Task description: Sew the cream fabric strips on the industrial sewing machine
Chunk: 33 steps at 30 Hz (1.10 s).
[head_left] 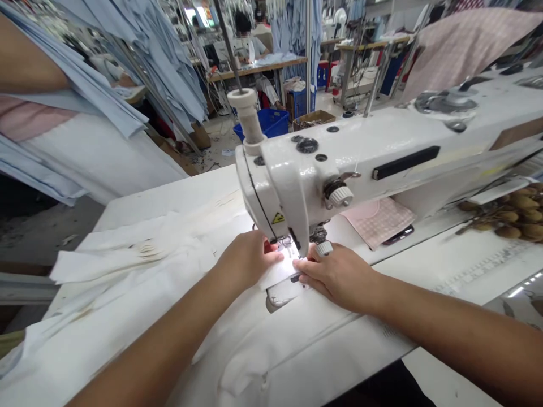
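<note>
A white sewing machine (275,186) stands over the table, its lamp lighting the needle area. My left hand (246,257) is left of the needle, thumb and fingers closed on the edge of a small piece of white fabric (271,275). From the right, my right hand (343,277) reaches under the machine head, its fingertips together on the same fabric close to the presser foot (291,249). The glare and the machine head partly hide the fabric's far edge and some of my right fingers. Just below the fabric lies a metal plate (282,295).
Layered white fabric pieces (139,271) spread over the table's left side. Pink checked cloth (382,220) lies on a phone (399,235) beneath the machine arm. Brown round fruits (521,215) sit at right. Blue garments (161,62) hang behind; a person (254,42) sits farther back.
</note>
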Each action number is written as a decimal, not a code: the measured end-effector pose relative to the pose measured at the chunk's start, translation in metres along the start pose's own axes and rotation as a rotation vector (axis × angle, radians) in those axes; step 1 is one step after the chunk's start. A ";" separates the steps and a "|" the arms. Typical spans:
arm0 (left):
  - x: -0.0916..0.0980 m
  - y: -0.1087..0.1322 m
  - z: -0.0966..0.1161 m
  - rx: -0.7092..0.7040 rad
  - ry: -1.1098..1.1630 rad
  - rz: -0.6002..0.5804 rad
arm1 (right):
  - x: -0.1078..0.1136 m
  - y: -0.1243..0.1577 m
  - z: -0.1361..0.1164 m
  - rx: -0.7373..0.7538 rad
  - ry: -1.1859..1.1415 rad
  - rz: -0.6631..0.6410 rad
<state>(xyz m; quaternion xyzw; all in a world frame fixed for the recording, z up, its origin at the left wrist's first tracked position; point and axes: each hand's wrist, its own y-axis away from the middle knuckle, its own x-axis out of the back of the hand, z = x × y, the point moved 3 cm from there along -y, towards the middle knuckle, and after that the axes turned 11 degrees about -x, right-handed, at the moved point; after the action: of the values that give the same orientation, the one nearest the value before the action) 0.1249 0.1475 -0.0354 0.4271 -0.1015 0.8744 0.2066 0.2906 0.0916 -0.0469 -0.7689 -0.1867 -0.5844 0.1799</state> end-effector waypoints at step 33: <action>-0.016 0.060 0.017 -0.818 -0.350 0.091 | -0.001 0.009 0.004 0.077 -0.248 0.130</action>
<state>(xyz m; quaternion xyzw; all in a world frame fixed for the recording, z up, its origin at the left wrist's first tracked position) 0.1191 0.0836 -0.0372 0.4468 -0.4910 0.6851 0.2997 0.2986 0.0858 -0.0498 -0.8383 -0.1798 -0.4643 0.2223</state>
